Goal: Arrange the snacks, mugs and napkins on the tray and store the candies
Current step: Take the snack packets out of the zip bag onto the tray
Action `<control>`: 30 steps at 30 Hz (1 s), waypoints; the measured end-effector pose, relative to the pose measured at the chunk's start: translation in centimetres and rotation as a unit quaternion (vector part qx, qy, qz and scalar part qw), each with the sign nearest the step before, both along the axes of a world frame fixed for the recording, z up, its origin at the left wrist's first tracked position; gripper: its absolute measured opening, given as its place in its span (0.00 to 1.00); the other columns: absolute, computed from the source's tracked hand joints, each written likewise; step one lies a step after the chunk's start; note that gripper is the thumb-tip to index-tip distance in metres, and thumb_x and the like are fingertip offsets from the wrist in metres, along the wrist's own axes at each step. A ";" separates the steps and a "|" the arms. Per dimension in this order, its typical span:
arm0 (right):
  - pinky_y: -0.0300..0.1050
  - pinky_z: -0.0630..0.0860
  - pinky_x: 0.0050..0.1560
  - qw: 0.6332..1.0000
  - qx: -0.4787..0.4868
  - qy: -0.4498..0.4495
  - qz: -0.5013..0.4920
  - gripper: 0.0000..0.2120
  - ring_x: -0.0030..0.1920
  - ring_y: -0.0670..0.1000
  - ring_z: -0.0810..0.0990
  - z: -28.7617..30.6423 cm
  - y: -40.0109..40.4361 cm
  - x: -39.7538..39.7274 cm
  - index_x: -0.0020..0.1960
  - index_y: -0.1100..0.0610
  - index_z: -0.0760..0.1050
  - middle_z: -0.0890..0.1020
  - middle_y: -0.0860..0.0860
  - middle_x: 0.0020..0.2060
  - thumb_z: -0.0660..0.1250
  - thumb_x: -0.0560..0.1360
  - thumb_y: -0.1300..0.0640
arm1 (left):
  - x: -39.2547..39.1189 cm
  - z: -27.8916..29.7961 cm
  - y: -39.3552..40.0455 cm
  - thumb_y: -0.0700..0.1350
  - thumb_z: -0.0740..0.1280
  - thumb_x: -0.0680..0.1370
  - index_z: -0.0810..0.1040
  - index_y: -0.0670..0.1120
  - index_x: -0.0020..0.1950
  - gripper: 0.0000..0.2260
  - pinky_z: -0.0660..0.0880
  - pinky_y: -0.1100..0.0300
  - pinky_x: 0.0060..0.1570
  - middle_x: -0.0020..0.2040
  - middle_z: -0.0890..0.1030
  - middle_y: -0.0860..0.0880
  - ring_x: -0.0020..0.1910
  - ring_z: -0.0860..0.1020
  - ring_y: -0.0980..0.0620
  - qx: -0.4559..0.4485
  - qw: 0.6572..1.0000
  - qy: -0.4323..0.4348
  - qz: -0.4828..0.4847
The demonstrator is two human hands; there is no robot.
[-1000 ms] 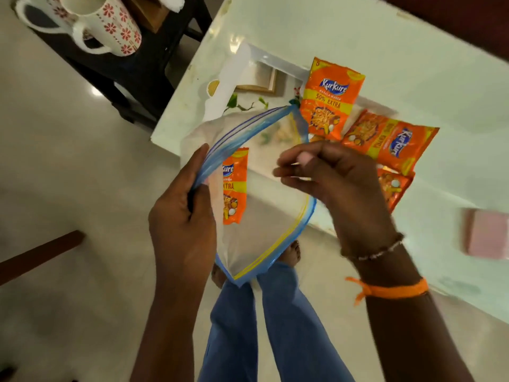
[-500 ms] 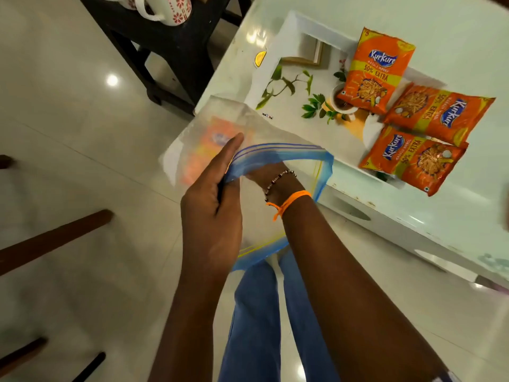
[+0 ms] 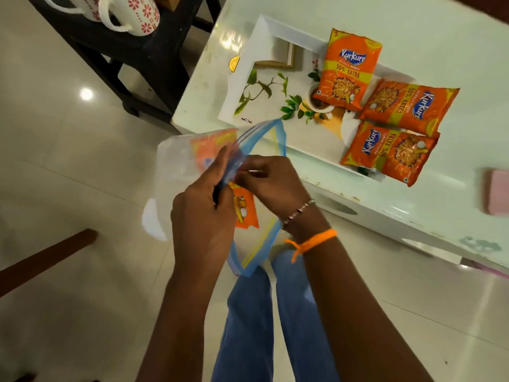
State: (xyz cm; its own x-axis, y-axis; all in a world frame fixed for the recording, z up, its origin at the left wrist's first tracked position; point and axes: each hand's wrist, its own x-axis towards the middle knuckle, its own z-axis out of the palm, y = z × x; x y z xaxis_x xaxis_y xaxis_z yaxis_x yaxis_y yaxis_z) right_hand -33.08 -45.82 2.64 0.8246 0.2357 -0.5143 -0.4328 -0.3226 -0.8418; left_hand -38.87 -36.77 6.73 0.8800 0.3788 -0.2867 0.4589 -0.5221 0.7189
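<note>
My left hand (image 3: pixel 203 216) grips the blue-edged mouth of a clear zip bag (image 3: pixel 176 172) held over the floor beside the table. My right hand (image 3: pixel 271 181) is at the bag's mouth with its fingers pinched on an orange snack packet (image 3: pixel 245 210) that lies mostly inside the bag. Three matching orange packets (image 3: pixel 348 70), (image 3: pixel 410 108), (image 3: pixel 391 153) lie on the right part of the white leaf-printed tray (image 3: pixel 248 64). Two white mugs with red flowers (image 3: pixel 132 12) stand on a dark side table at the top left.
The tray rests on a white table (image 3: pixel 427 23) whose near edge runs diagonally past my hands. A pink object (image 3: pixel 498 191) lies at the table's right edge. The dark side table (image 3: pixel 143 67) stands left of it. A brown wooden bar (image 3: pixel 46 255) crosses the tiled floor.
My right hand went into the bag and has come back to its mouth, pinching the packet. The view has shifted, so the tray and its three packets show more fully.
</note>
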 end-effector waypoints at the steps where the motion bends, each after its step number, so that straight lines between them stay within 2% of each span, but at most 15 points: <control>1: 0.44 0.79 0.49 1.000 0.016 -0.008 -0.021 0.09 0.44 0.51 0.82 0.5 -1.3 -0.1 0.49 0.60 0.81 0.83 0.55 0.46 0.70 0.69 0.65 | 0.2 -0.4 0.0 0.41 0.60 0.78 0.69 0.52 0.68 0.19 0.77 0.51 0.46 0.46 0.82 0.43 0.41 0.79 0.47 0.017 1.000 0.002 -0.008; 5: 0.36 0.81 0.40 0.994 0.064 -0.030 -0.088 0.14 0.38 0.44 0.82 1.3 -6.1 -0.1 0.53 0.53 0.77 0.82 0.53 0.45 0.68 0.71 0.66 | 1.5 -0.7 -0.9 0.51 0.56 0.77 0.66 0.53 0.69 0.20 0.77 0.51 0.49 0.54 0.81 0.43 0.43 0.77 0.52 0.032 0.999 0.022 -0.033; 6: 0.35 0.81 0.39 0.992 0.072 -0.033 -0.102 0.14 0.39 0.42 0.83 1.2 -7.2 0.1 0.54 0.53 0.77 0.82 0.51 0.46 0.67 0.71 0.66 | 1.9 -0.8 -1.1 0.52 0.55 0.77 0.65 0.53 0.70 0.21 0.78 0.49 0.49 0.56 0.80 0.43 0.45 0.78 0.51 0.035 0.999 0.020 -0.037; 8: 0.34 0.80 0.39 0.986 0.075 -0.040 -0.143 0.16 0.42 0.40 0.83 0.9 -9.1 0.4 0.56 0.54 0.75 0.81 0.48 0.47 0.66 0.71 0.67 | 2.8 -1.4 -1.2 0.46 0.57 0.79 0.66 0.52 0.70 0.19 0.78 0.46 0.50 0.58 0.79 0.42 0.50 0.79 0.45 0.061 0.997 0.017 -0.038; 11: 0.39 0.81 0.45 0.961 0.094 -0.020 -0.257 0.14 0.45 0.42 0.82 -0.4 -11.6 1.1 0.57 0.56 0.75 0.81 0.51 0.51 0.63 0.73 0.67 | 4.2 -2.4 -0.8 0.41 0.56 0.79 0.65 0.52 0.70 0.19 0.74 0.48 0.52 0.58 0.80 0.41 0.52 0.78 0.40 0.105 0.993 0.029 -0.045; 13: 0.39 0.81 0.43 0.932 0.126 0.014 -0.340 0.13 0.42 0.43 0.83 -1.9 -12.6 2.0 0.56 0.58 0.75 0.80 0.54 0.51 0.61 0.74 0.67 | 4.6 -2.8 -0.5 0.40 0.56 0.79 0.65 0.53 0.70 0.20 0.72 0.49 0.53 0.58 0.80 0.42 0.52 0.77 0.40 0.121 0.991 0.046 -0.036; 16: 0.47 0.80 0.49 0.902 0.135 0.055 -0.406 0.17 0.48 0.53 0.80 -4.4 -13.1 3.6 0.63 0.64 0.71 0.76 0.60 0.60 0.59 0.75 0.68 | 4.2 -3.2 0.0 0.40 0.55 0.79 0.66 0.53 0.70 0.20 0.71 0.54 0.49 0.57 0.80 0.43 0.50 0.77 0.42 0.125 0.990 0.058 -0.012; 19: 0.48 0.78 0.52 0.918 0.069 0.067 -0.385 0.19 0.52 0.55 0.76 -6.3 -12.8 5.3 0.65 0.64 0.69 0.74 0.62 0.63 0.58 0.75 0.71 | 3.3 -3.2 -0.1 0.41 0.55 0.79 0.66 0.53 0.70 0.19 0.68 0.59 0.43 0.55 0.81 0.43 0.42 0.76 0.49 0.097 0.993 0.070 0.010; 21: 0.52 0.75 0.60 0.933 0.032 0.084 -0.349 0.20 0.59 0.58 0.75 -7.3 -12.6 6.1 0.65 0.64 0.70 0.73 0.62 0.65 0.57 0.74 0.73 | 2.8 -3.2 -0.4 0.41 0.56 0.79 0.66 0.53 0.70 0.20 0.67 0.61 0.39 0.50 0.81 0.43 0.37 0.73 0.53 0.083 0.993 0.079 0.018; 23: 0.54 0.72 0.64 0.953 -0.039 0.077 -0.291 0.22 0.62 0.62 0.74 -7.7 -12.8 6.4 0.64 0.62 0.72 0.74 0.61 0.64 0.59 0.72 0.74 | 2.4 -3.2 -0.8 0.40 0.55 0.79 0.63 0.53 0.71 0.21 0.64 0.68 0.32 0.44 0.79 0.45 0.32 0.70 0.57 0.070 0.994 0.088 0.015; 26: 0.37 0.70 0.62 0.960 -0.196 -0.037 -0.199 0.23 0.64 0.55 0.71 -7.0 -13.4 4.6 0.62 0.59 0.73 0.72 0.58 0.66 0.61 0.70 0.73 | 2.2 -3.2 -1.7 0.39 0.55 0.78 0.59 0.53 0.73 0.23 0.65 0.72 0.27 0.38 0.74 0.51 0.31 0.69 0.60 0.039 0.995 0.092 0.010; 28: 0.21 0.68 0.53 0.950 -0.205 -0.094 -0.217 0.25 0.66 0.52 0.69 -6.1 -13.6 1.7 0.62 0.60 0.73 0.70 0.57 0.67 0.58 0.69 0.76 | 2.2 -3.2 -2.2 0.39 0.56 0.78 0.56 0.53 0.74 0.25 0.67 0.73 0.26 0.35 0.72 0.54 0.32 0.71 0.60 0.013 0.995 0.102 0.017; 29: 0.18 0.66 0.50 0.952 -0.189 -0.093 -0.222 0.26 0.65 0.53 0.70 -5.8 -13.8 0.0 0.62 0.60 0.73 0.71 0.56 0.66 0.56 0.68 0.78 | 2.3 -3.2 -2.5 0.39 0.56 0.77 0.54 0.53 0.74 0.26 0.67 0.72 0.27 0.35 0.72 0.54 0.32 0.72 0.59 -0.004 0.993 0.111 0.026; 30: 0.20 0.67 0.52 0.962 -0.168 -0.074 -0.203 0.28 0.66 0.53 0.70 -5.6 -14.0 -1.8 0.63 0.60 0.72 0.71 0.56 0.66 0.55 0.67 0.79 | 2.3 -3.1 -2.7 0.39 0.57 0.77 0.53 0.54 0.74 0.28 0.68 0.70 0.28 0.36 0.73 0.53 0.32 0.74 0.58 -0.023 0.992 0.119 0.038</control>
State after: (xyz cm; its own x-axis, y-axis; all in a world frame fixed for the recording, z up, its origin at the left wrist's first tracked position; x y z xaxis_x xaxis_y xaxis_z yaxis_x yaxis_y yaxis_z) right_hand -34.89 -59.79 -2.95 0.8839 -0.2806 -0.3742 -0.4634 -0.4176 -0.7815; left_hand -36.57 -39.43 3.61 0.7549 0.4233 -0.5009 0.6550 -0.4483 0.6083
